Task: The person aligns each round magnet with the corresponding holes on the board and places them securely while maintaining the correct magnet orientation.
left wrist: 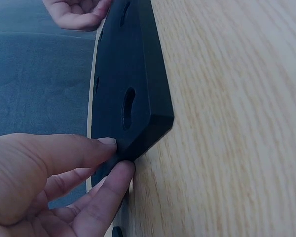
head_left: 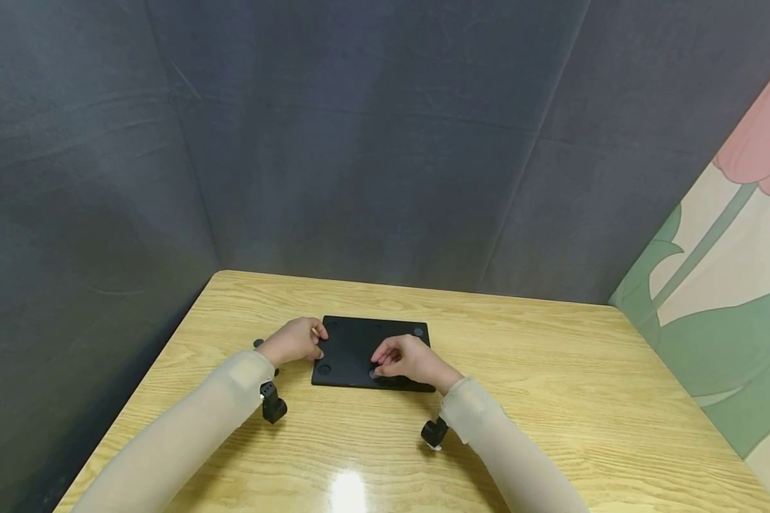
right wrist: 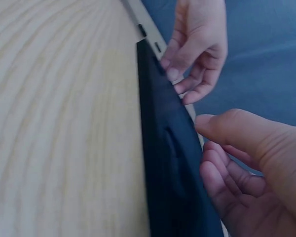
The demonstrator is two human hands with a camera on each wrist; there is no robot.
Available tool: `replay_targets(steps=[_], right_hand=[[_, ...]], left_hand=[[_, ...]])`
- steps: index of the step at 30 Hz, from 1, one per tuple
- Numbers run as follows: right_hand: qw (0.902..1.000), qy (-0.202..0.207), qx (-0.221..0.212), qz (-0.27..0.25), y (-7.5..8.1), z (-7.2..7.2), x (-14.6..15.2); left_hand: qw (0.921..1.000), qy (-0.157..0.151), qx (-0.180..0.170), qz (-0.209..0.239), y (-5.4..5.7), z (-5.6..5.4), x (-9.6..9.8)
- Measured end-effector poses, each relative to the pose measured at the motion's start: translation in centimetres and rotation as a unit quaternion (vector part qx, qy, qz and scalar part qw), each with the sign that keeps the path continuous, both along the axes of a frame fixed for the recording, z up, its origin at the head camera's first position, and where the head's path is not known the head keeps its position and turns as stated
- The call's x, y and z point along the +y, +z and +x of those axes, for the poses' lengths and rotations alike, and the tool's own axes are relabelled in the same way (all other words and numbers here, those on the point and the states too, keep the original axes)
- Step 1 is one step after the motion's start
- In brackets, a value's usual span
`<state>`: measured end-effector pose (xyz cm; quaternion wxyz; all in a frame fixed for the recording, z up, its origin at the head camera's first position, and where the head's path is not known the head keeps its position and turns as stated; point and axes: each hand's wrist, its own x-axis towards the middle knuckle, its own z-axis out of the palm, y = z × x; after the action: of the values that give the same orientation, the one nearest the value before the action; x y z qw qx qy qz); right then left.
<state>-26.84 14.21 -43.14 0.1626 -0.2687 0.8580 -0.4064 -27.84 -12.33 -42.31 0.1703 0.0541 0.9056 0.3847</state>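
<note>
A flat black rectangular board (head_left: 353,342) with round recesses lies on the wooden table. At its left edge my left hand (head_left: 295,340) pinches the rim, thumb on the upper face and a finger against the side, as the left wrist view shows near a recess (left wrist: 129,108). Over the board's front right part hovers my right hand (head_left: 412,360), fingers loosely bent above a round spot (head_left: 373,373). In the right wrist view, its thumb (right wrist: 222,126) and fingers stand apart with nothing visible between them. A greyish round spot (head_left: 418,332) shows at the board's back right corner.
Small black round pieces (head_left: 258,343) lie on the table (head_left: 552,385) beside the left wrist, partly hidden by it. Dark cloth (head_left: 372,157) hangs behind and left of the table. A flower-patterned panel (head_left: 731,306) stands at the right. Black cameras (head_left: 273,403) hang below the wrists.
</note>
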Motion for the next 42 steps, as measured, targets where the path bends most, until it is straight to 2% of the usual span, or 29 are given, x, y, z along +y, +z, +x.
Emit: replay_targets(steps=[5, 11, 18, 25, 35, 42], right_hand=[[0.9988, -0.023, 0.015, -0.041, 0.6, -0.2, 0.7], [0.9965, -0.066, 0.024, -0.045, 1.3, -0.3, 1.7], [0.994, -0.077, 0.046, -0.062, 1.4, -0.3, 3.1], [0.9903, -0.114, 0.072, -0.034, 1.3, -0.2, 4.4], [0.9832, -0.164, 0.08, -0.001, 0.9, 0.0, 5.8], [0.9806, -0.181, 0.074, 0.002, 0.3, -0.2, 6.8]], left_hand=[[1.0, 0.002, -0.002, -0.001, 0.1, 0.1, 0.0], [1.0, 0.0, -0.002, -0.005, 0.4, 0.2, 0.2], [1.0, -0.001, -0.002, -0.005, 0.4, 0.2, 0.2], [0.9999, -0.003, -0.004, -0.01, 0.3, 0.1, 0.1], [0.9999, -0.002, -0.002, -0.012, 0.3, 0.2, 0.1], [0.9999, -0.004, -0.001, -0.01, 0.4, 0.2, 0.1]])
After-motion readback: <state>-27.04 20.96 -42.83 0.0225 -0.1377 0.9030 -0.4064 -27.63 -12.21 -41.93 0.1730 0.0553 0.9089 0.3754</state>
